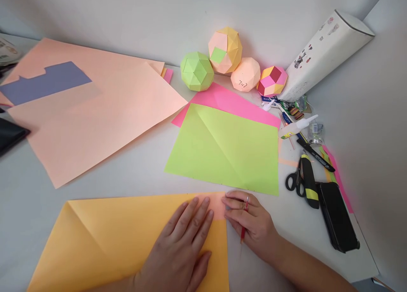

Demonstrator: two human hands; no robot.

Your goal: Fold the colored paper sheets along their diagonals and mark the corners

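Observation:
A yellow-orange paper sheet (pixel 127 228) with a diagonal crease lies in front of me. On its upper right corner sits a small peach paper piece (pixel 219 205). My left hand (pixel 181 241) lies flat with fingers stretched out, pressing the piece and the sheet. At the sheet's right edge, my right hand (pixel 251 222) has its fingertips against the piece's corner. A thin red pencil (pixel 243 232) is tucked between its fingers, pointing down. Whether the fingertips also pinch the paper, I cannot tell.
A creased green sheet (pixel 235 148) overlaps a pink sheet (pixel 219 98) beyond my hands. Large peach paper (pixel 104 126) lies left. Several paper balls (pixel 197 71) line the wall. Scissors (pixel 295 182), a yellow-black cutter (pixel 308 179), a phone (pixel 338 218) and a glue bottle (pixel 295 129) lie right.

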